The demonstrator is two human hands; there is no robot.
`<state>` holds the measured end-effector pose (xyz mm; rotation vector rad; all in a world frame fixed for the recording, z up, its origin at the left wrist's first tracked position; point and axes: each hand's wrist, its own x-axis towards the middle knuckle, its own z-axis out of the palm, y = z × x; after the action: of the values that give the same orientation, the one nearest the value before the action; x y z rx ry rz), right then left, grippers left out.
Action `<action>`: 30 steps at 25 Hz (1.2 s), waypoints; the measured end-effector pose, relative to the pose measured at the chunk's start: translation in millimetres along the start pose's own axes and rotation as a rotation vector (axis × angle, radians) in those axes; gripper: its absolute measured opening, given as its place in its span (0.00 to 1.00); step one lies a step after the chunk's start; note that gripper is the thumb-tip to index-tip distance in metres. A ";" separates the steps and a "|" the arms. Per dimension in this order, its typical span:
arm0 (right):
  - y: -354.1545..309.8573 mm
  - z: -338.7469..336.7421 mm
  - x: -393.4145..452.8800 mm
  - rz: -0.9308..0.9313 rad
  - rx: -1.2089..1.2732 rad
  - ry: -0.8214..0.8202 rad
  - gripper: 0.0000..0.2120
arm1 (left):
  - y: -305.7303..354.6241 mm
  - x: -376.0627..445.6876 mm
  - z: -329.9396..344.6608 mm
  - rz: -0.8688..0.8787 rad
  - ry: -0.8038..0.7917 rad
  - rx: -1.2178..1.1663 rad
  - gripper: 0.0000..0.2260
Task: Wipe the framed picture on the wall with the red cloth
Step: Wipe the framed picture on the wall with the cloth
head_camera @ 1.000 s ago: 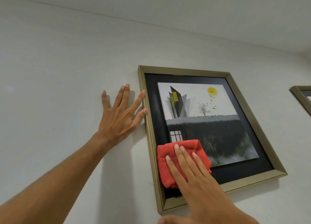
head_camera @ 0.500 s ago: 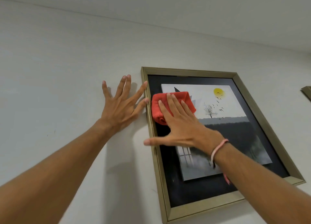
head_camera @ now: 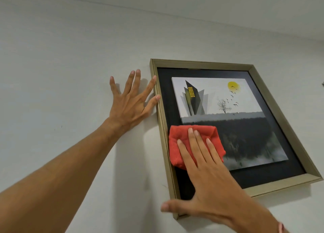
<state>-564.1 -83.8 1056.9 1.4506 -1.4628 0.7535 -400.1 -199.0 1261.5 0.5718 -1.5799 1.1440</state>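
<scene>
A gold-framed picture (head_camera: 273, 96) hangs on the white wall; it shows a dark tower, a yellow sun, birds and a tree on a black mat. My right hand (head_camera: 208, 178) lies flat on a folded red cloth (head_camera: 177, 141), pressing it against the lower left of the picture, thumb spread out below the frame's bottom corner. My left hand (head_camera: 129, 104) rests flat on the wall with fingers spread, its thumb and index fingertip touching the frame's left edge. The cloth's lower part is hidden under my fingers.
The white wall (head_camera: 61, 75) runs left of the frame, and the ceiling (head_camera: 228, 4) meets it above. A sliver of another frame (head_camera: 323, 83) shows at the right edge.
My right hand has slid the red cloth down from the picture's upper left to its lower left. The left hand stays on the wall by the frame.
</scene>
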 end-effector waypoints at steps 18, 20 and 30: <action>11.9 -31.8 96.4 0.071 0.087 0.051 0.65 | 9.8 -28.4 2.2 -0.009 0.001 0.010 0.33; 0.7 -14.9 53.4 0.077 0.096 0.070 0.64 | 15.3 -43.1 3.0 -0.014 -0.009 -0.017 0.33; -35.1 21.5 -78.3 0.140 0.093 -0.020 0.65 | 38.8 -93.3 -2.6 0.004 -0.070 0.000 0.40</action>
<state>-542.2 -74.6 971.7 1.4397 -1.5758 0.9062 -399.8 -197.6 1160.5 0.6140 -1.6417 1.1377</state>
